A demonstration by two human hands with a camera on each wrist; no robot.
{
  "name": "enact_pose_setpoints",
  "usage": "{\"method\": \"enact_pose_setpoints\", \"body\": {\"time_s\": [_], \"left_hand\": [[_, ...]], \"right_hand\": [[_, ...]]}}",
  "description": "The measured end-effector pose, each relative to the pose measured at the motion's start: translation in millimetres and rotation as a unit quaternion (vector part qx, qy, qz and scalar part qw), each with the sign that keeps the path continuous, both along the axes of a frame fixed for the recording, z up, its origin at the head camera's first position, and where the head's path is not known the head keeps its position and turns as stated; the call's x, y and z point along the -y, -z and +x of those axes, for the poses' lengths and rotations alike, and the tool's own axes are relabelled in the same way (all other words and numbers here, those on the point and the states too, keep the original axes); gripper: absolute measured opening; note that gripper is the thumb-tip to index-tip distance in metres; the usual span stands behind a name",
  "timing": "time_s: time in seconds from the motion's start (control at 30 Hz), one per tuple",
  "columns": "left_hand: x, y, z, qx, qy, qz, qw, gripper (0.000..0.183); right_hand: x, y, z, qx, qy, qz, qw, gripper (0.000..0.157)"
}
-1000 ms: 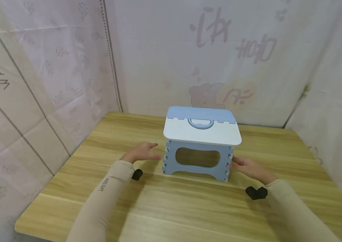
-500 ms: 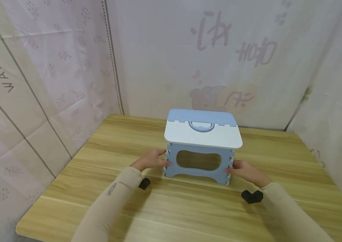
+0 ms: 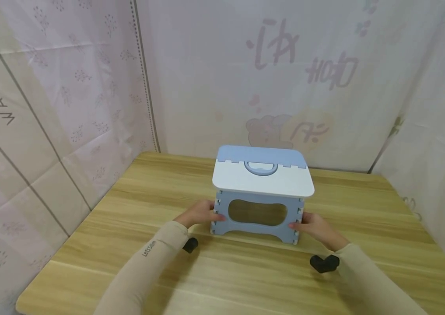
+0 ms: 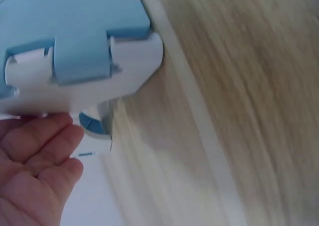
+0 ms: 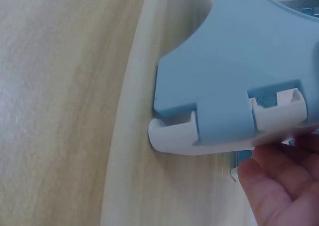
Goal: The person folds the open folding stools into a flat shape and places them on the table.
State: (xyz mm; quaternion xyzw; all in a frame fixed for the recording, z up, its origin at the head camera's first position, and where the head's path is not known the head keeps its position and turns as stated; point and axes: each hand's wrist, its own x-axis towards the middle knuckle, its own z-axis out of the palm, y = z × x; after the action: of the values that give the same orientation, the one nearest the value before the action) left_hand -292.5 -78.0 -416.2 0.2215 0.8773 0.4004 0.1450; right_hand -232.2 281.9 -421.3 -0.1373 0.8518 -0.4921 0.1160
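Stool (image 3: 263, 183): hidden at the back by its own front, head view; cut off at top and left, left wrist view; at top and right, right wrist view.
Left hand (image 3: 198, 213): partly hidden behind the stool, head view; cut off at left and bottom, left wrist view.
Right hand (image 3: 318, 228): partly hidden likewise; cut off at right and bottom, right wrist view.
Sleeves (image 3: 155, 260): cut off at bottom, head view.
Table (image 3: 246, 275): cut off at bottom, head view; blurred, wrist views.
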Motion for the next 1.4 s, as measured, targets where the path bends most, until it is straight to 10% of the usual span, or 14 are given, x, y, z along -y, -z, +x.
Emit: {"method": "enact_pose_setpoints", "body": {"time_s": [0.47,1.4], "left_hand": [[-11.1,2.7,1.4,0.019,-0.050,0.031,0.9981,0.031],[-10.9,7.3,-4.8,0.033,-0.018,0.046,0.9982,0.037]], "right_hand": [[6.0,4.0,-1.6,0.011,0.045,0.010,0.999,0.059],[7.4,1.3,-1.5,0.018,0.035,0.019,0.999,0.062]]}}
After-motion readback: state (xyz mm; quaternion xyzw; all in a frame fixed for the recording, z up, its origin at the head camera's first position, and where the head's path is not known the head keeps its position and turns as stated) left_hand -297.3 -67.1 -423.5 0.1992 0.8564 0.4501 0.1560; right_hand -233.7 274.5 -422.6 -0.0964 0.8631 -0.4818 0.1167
